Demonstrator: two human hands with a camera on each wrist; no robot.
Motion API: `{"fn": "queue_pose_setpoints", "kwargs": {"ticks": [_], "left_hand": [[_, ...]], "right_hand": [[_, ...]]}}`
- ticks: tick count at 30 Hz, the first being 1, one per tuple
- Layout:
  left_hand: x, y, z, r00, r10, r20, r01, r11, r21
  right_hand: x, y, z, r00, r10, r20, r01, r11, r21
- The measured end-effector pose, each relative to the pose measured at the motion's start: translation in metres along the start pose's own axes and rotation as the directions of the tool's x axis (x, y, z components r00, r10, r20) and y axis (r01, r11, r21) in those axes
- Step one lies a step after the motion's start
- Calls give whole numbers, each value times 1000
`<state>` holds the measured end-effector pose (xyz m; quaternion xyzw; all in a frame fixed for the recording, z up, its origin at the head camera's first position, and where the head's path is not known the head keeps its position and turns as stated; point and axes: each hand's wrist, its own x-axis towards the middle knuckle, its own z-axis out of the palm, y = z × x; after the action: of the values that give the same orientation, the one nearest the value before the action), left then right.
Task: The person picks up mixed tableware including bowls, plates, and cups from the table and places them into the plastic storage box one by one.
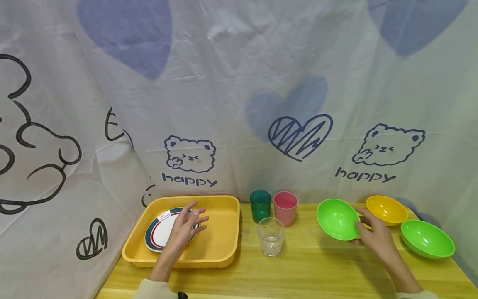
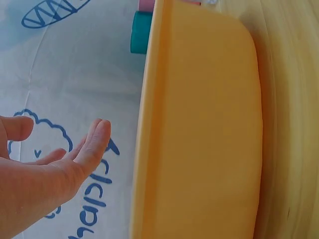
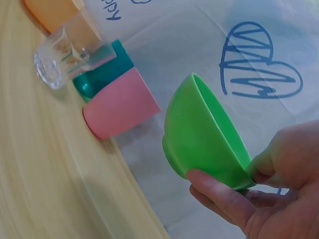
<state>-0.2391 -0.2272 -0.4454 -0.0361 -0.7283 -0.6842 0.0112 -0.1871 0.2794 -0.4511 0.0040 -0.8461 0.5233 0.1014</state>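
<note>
My right hand (image 1: 375,234) pinches a green bowl (image 1: 337,219) at its right side, thumb at the rim and fingers under it. The right wrist view shows the bowl (image 3: 199,134) tilted and held up off the table. With fingers spread, my left hand (image 1: 184,228) hovers over a yellow tray (image 1: 220,232) and holds nothing. Below that hand, a white plate (image 1: 160,234) with a green and red border lies in the tray, partly hidden by the hand. In the left wrist view the tray's side wall (image 2: 209,124) stands beside the hand.
Between tray and bowl stand a dark green cup (image 1: 260,206), a pink cup (image 1: 285,208) and a clear glass (image 1: 271,237). At the right are a yellow bowl (image 1: 387,209) and another green bowl (image 1: 427,238). A printed cloth (image 1: 239,104) hangs behind the wooden table (image 1: 298,274).
</note>
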Motion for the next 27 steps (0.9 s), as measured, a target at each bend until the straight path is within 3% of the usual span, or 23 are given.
{"fn": "queue_pose_setpoints", "kwargs": {"ticks": [10,20,27], "left_hand": [[-1,-3,17,999,32,43,-29,998,-63],[-4,-8,32,997,19,74,-11,994,-105],[-5,-7,46,992,14,128,0,995,-103]], "right_hand": [[-1,-11,16,1000,15,10,-16,999,42],[-1,-23,25,1000,17,24,-19,998,53],[-4,-28,41,999,18,50,-22,996,87]]}}
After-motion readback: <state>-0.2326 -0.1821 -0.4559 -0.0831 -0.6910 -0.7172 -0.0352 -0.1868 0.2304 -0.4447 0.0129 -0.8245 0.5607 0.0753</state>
